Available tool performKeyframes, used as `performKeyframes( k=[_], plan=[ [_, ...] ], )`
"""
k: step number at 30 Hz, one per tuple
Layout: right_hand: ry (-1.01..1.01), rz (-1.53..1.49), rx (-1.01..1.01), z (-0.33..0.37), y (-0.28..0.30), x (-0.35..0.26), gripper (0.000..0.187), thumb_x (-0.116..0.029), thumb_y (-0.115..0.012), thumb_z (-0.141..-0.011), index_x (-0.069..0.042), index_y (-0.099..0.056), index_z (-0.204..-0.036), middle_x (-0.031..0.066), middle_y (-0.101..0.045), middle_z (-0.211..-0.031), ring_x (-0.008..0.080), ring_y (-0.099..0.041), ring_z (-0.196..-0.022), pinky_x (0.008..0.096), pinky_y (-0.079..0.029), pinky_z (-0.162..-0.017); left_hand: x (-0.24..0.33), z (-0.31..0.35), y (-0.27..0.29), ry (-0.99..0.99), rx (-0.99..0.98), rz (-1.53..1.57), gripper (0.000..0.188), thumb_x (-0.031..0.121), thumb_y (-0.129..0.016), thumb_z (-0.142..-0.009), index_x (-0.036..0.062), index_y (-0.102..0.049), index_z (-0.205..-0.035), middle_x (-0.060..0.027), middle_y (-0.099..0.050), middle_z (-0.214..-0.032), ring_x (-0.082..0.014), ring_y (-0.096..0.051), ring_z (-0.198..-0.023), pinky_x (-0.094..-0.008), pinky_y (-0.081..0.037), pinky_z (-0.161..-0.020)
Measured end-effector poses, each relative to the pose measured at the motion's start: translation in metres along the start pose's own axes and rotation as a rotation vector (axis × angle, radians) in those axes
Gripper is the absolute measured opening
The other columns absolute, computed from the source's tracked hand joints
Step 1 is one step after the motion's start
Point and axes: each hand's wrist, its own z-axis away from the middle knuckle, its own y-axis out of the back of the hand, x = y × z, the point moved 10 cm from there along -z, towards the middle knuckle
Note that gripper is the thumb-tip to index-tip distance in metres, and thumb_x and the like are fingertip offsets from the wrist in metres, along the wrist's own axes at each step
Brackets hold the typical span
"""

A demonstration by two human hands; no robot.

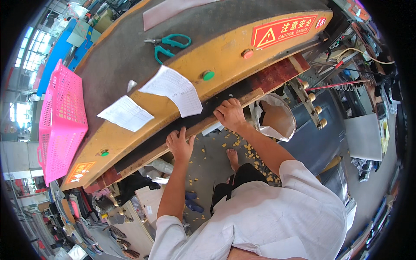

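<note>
Both of my hands are at the wooden edge strip of a long board (pixel 201 125) in the slot below the yellow machine beam (pixel 225 56). My left hand (pixel 179 144) is closed over the strip, one finger pointing up toward the beam. Farther right, my right hand (pixel 231 114) has its fingers curled over the same strip. Dark material lies behind the strip, partly hidden by the beam and a hanging printed sheet (pixel 175 89). A second sheet (pixel 125 113) hangs to its left. Green (pixel 208 75) and red (pixel 247 53) buttons sit on the beam's front.
Teal-handled scissors (pixel 174 40) and a pale pink strip (pixel 169 11) lie on the machine top. A pink basket (pixel 65 123) stands at its left end. An open white sack (pixel 287 123) is below, right of my right hand. Yellow scraps (pixel 255 158) and blue slippers (pixel 194 205) are on the floor.
</note>
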Motion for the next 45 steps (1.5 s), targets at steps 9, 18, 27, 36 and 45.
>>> performKeyframes(
  k=[9, 18, 27, 36, 45],
  plan=[
    [-0.008, 0.044, -0.043, 0.026, 0.006, -0.002, 0.017, -0.027, -0.074, -0.094, -0.013, -0.080, -0.086, 0.0062, -0.071, -0.090, 0.0328, -0.065, -0.093, 0.0486, -0.051, -0.091, 0.019, 0.021, 0.007, 0.037, 0.015, 0.005, 0.055, 0.038, -0.088, -0.082, 0.0153, -0.072, -0.129, -0.0119, -0.058, -0.113, -0.0359, -0.057, -0.111, -0.0538, -0.047, -0.098],
    [-0.378, -0.116, -0.103, 0.067, 0.070, -0.010, 0.048, -0.035, -0.079, -0.094, -0.008, -0.074, -0.133, 0.0219, -0.072, -0.128, 0.0429, -0.068, -0.120, 0.0495, -0.055, -0.104, 0.069, 0.103, 0.056, 0.136, -0.076, 0.333, 0.040, 0.038, -0.083, -0.088, 0.0099, -0.076, -0.116, -0.0100, -0.065, -0.111, -0.0356, -0.060, -0.110, -0.0526, -0.048, -0.098],
    [-0.488, 0.390, -0.370, 0.075, 0.026, -0.061, 0.082, -0.041, -0.084, -0.080, -0.017, -0.061, -0.156, 0.0335, -0.054, -0.145, 0.0541, -0.052, -0.134, 0.0575, -0.047, -0.114, 0.152, 0.120, 0.070, -0.213, 0.121, 0.273, 0.037, 0.036, -0.079, -0.090, 0.0217, -0.077, -0.124, -0.0060, -0.060, -0.125, -0.0311, -0.055, -0.120, -0.0501, -0.044, -0.097],
    [-0.795, -0.434, -0.191, 0.145, 0.169, -0.012, 0.068, -0.021, -0.088, -0.074, -0.004, -0.075, -0.139, 0.0098, -0.076, -0.105, 0.0197, -0.070, -0.093, 0.0331, -0.056, -0.087, 0.187, 0.214, 0.091, -0.180, 0.101, 0.385, 0.039, 0.034, -0.080, -0.088, 0.0218, -0.077, -0.125, -0.0039, -0.061, -0.121, -0.0288, -0.056, -0.118, -0.0481, -0.042, -0.096],
    [-0.850, 0.308, -0.057, 0.277, 0.266, 0.086, 0.074, -0.030, -0.084, -0.074, -0.011, -0.072, -0.144, 0.0244, -0.076, -0.122, 0.0387, -0.072, -0.114, 0.0478, -0.056, -0.103, 0.222, 0.250, 0.094, -0.244, -0.091, 0.372, 0.070, 0.047, -0.091, -0.074, 0.0100, -0.070, -0.130, -0.0052, -0.059, -0.110, -0.0258, -0.058, -0.101, -0.0435, -0.042, -0.081]
  ],
)
